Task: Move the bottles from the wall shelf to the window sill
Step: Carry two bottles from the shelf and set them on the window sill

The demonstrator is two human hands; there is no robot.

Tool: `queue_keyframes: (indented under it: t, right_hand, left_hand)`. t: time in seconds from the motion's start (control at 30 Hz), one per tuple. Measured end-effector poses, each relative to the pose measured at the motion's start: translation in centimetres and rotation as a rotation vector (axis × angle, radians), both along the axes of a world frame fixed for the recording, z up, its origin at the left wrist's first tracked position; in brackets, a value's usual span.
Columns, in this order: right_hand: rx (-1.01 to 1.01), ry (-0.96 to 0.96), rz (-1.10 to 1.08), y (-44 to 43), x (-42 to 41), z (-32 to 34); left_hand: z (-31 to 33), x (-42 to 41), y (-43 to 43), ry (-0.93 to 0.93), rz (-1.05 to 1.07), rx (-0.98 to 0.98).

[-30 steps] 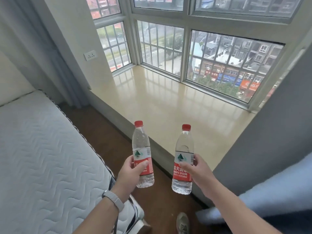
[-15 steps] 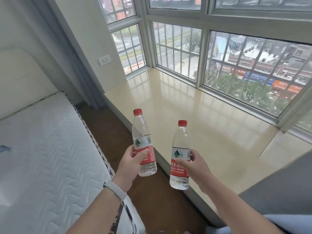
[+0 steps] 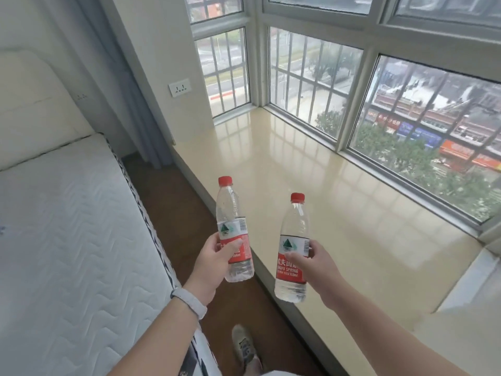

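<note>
left hand [image 3: 214, 263] and right hand [image 3: 315, 263] each grip a bottle [image 3: 234, 232], [image 3: 292, 248] upright near the window sill [image 3: 339, 213] edge; set too near that edge, one could topple off.

Two red-capped water bottles held up in front of the glossy beige window sill [image 3: 339, 213].
The left hand [image 3: 214, 263] grips the left bottle [image 3: 231, 221] around its red-and-white label, slightly tilted, above the brown floor [image 3: 173, 202] beside the sill's edge. The right hand [image 3: 315, 264] grips the right bottle [image 3: 294, 234] at its label, nearly upright, over the sill's front edge. A white wristband [image 3: 189, 301] circles the left wrist; a quilted white mattress [image 3: 67, 226] lies to the left.
</note>
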State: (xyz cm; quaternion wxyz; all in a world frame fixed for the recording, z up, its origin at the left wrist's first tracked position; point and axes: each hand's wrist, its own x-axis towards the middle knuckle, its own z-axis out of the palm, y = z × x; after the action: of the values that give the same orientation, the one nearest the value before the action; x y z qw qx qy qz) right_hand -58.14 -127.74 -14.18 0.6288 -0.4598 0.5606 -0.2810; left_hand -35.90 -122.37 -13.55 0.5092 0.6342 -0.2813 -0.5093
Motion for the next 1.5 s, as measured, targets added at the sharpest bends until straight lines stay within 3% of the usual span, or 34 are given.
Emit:
queue_keyframes:
  t: [0.27,0.83,1.5]
  right_hand:
    - [-0.098,0.096,0.051,-10.7,8.5,3.8]
    - [-0.099,0.117,0.201,-23.9,23.5,2.1]
    - [0.087,-0.057,0.21,-48.4,35.7,-5.1]
  left_hand:
    - [0.9,10.4,-9.1,0.068,0.068,-0.122]
    - [-0.4,24.1,-17.5,0.05,0.215,-0.101]
    - [-0.5,33.8,-39.7,-0.118,0.197,0.113]
